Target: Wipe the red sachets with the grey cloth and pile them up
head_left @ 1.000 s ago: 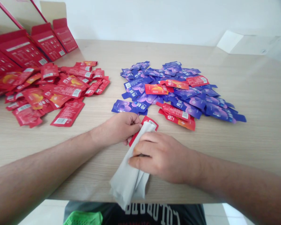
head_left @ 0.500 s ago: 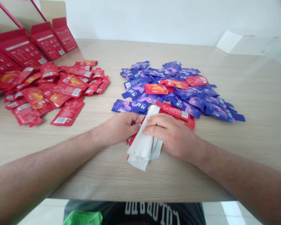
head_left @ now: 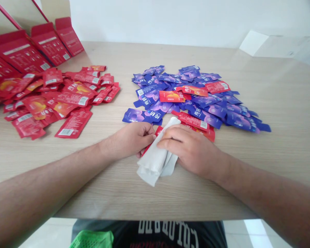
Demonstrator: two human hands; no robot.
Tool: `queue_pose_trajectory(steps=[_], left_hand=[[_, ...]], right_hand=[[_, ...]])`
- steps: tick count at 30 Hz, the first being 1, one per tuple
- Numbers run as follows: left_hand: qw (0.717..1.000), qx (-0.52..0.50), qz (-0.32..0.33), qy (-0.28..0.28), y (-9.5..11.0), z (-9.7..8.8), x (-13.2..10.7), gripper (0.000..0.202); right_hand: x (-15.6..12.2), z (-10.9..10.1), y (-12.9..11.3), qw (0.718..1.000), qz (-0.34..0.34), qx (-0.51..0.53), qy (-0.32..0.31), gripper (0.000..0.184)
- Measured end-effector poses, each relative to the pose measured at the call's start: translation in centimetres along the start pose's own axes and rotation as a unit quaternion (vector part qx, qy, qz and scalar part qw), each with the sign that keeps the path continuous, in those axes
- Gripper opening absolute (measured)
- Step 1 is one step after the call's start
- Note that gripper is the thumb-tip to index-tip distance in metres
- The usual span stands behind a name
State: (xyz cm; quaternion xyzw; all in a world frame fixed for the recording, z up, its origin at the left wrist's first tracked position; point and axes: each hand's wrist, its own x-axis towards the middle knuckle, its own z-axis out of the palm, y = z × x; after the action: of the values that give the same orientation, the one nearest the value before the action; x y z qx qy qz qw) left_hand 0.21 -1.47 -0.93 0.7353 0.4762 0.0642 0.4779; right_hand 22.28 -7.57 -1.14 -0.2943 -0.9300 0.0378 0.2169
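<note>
The left hand [head_left: 129, 139] and the right hand [head_left: 189, 148] are close together near the front of the tabletop [head_left: 113, 193]. Between them lies a red pouch [head_left: 158, 131], and only a small part of it shows, because a folded grey-white cloth [head_left: 153, 162] covers most of it. The left fingers [head_left: 147, 132] are curled narrow and seem to hold the pouch at its edge, while the right fingers [head_left: 167, 136] are closed together on top of the cloth and press it down. The main risk, in my judgement, is that the pouch slips from the left fingers if the right hand presses or rubs with too much force, since its plastic surface may be slippery. It could then slide into the purple pouches [head_left: 209, 101] just ahead, where it may become mixed with them. Two other red pouches [head_left: 192, 121] lie very near the right hand, so a careless forward movement of the cloth could push them out of place. Strong pressure could also damage the pouch, but I cannot tell if it is filled. The larger red pile [head_left: 67, 98] is well apart and seems safe from this.
</note>
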Motion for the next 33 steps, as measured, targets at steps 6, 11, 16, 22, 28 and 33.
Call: queue_pose_trajectory(steps=[6,11,16,22,28,33], left_hand=[[1.000,0.001,0.013,0.009,-0.1,-0.1,0.0,0.018],[1.000,-0.012,-0.010,0.009,0.0,-0.1,0.1,0.017],[1.000,-0.012,0.016,0.007,0.3,-0.4,0.0,0.019],[1.000,-0.013,0.009,0.014,0.3,-0.5,0.0,0.023],[0.999,-0.030,0.008,0.026,0.4,-0.4,0.0,0.022],[0.999,-0.028,0.002,0.032,0.5,-0.3,0.1,0.023]], right_hand=[[-0.1,0.1,-0.9,0.996,-0.066,0.018,-0.060,0.022],[-0.2,0.3,-0.5,1.000,0.018,0.001,-0.010,0.023],[0.0,0.5,-1.4,0.995,-0.073,0.018,-0.067,0.022],[-0.1,0.4,-0.8,1.000,-0.002,0.011,-0.028,0.021],[-0.1,0.3,-1.3,0.990,-0.097,0.030,-0.096,0.020],[-0.3,0.4,-0.4,0.999,-0.006,0.013,-0.033,0.021]])
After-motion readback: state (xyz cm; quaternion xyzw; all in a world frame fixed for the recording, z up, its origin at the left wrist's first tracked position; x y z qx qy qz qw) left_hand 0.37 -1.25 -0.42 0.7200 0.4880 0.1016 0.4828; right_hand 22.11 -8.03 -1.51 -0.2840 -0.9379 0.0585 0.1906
